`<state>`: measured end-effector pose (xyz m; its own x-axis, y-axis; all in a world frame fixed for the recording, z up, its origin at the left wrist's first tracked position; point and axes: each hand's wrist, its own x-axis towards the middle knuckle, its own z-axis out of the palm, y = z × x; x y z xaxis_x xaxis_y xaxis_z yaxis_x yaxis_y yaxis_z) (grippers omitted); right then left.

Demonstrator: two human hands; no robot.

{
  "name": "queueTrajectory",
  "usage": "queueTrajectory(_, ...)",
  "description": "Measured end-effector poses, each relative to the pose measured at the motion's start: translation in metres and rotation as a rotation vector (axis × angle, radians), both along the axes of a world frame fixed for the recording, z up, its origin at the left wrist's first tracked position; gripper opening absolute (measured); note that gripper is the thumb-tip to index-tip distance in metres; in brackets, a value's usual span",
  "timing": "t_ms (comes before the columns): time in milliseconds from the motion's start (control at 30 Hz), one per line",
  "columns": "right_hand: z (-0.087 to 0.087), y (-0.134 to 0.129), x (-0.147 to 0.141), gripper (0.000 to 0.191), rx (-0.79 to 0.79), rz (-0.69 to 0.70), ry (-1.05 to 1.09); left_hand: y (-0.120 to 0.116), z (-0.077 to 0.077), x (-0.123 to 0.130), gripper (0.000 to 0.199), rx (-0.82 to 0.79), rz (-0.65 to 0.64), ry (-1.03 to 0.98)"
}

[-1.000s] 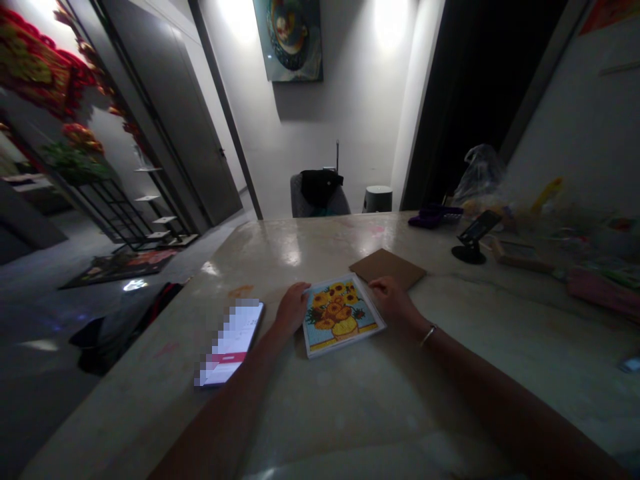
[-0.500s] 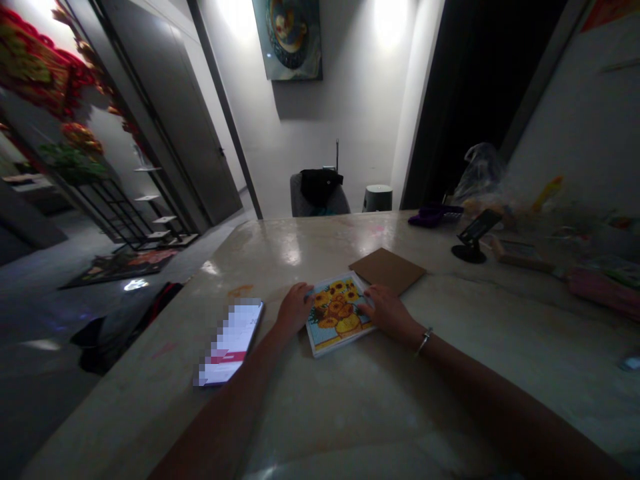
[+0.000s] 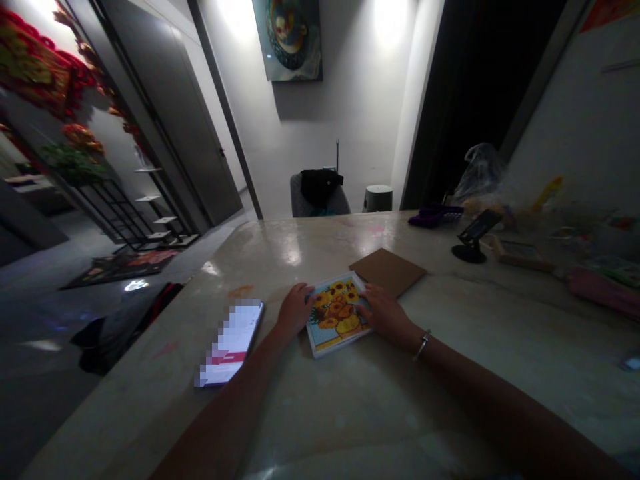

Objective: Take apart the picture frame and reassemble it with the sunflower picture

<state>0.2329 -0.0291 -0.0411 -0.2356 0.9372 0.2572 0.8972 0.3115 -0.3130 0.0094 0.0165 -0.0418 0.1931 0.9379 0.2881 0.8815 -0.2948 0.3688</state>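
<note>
- Left grip (image 3: 295,311) lies palm down, its fingertips (image 3: 307,288) at the left edge of the sunflower diamond painting (image 3: 336,313); I cannot tell how firmly it holds.
- Right grip (image 3: 385,311) lies palm down too, fingers over the painting's right edge, again with no clear sign of how tight; a silver bangle (image 3: 422,345) circles my wrist behind it.
- Painting lies flat on the pale polished table (image 3: 350,427), between my two grips, its bright yellow blooms in a vase.
- Brown cardboard square (image 3: 387,272) sits just beyond it, at its far right corner.
- Smartphone (image 3: 230,343) lies to the left of my left grip, its screen pixelated.
- Farther right on the table stands a black phone stand (image 3: 470,243), with a purple object (image 3: 434,216) beyond it and a plastic bag (image 3: 479,175) behind.
- Pink packet (image 3: 600,290) lies at the right, blurred among other craft clutter.
- Past the table's far edge, a black garment (image 3: 320,187) lies over a grey chair (image 3: 305,203), below a round wall painting (image 3: 287,33).
</note>
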Motion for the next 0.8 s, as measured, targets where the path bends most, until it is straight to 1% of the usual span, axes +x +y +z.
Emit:
queueTrajectory(100,-0.006,0.004,0.002,0.038,0.042,-0.037,-0.016,0.001,-0.001,-0.001,0.028,0.008,-0.001,-0.014)
queueTrajectory(167,-0.007,0.006,0.002,0.036,0.033,-0.038,-0.015,0.001,0.000,-0.001,0.029,-0.005,0.008,-0.018)
queueTrajectory(333,0.000,0.005,0.002,0.036,-0.028,-0.016,0.008,0.000,0.003,0.000,0.030,-0.042,0.037,-0.008)
queueTrajectory(467,0.003,0.002,0.003,0.037,-0.007,0.015,-0.008,-0.002,0.006,0.001,0.034,-0.045,0.024,0.024)
queueTrajectory(633,0.004,-0.002,-0.002,0.041,0.010,0.067,-0.052,-0.003,0.007,0.003,0.036,-0.043,0.014,0.081)
queueTrajectory(800,-0.001,-0.002,-0.005,0.044,0.000,0.095,-0.064,-0.004,0.006,0.004,0.036,-0.018,0.008,0.116)
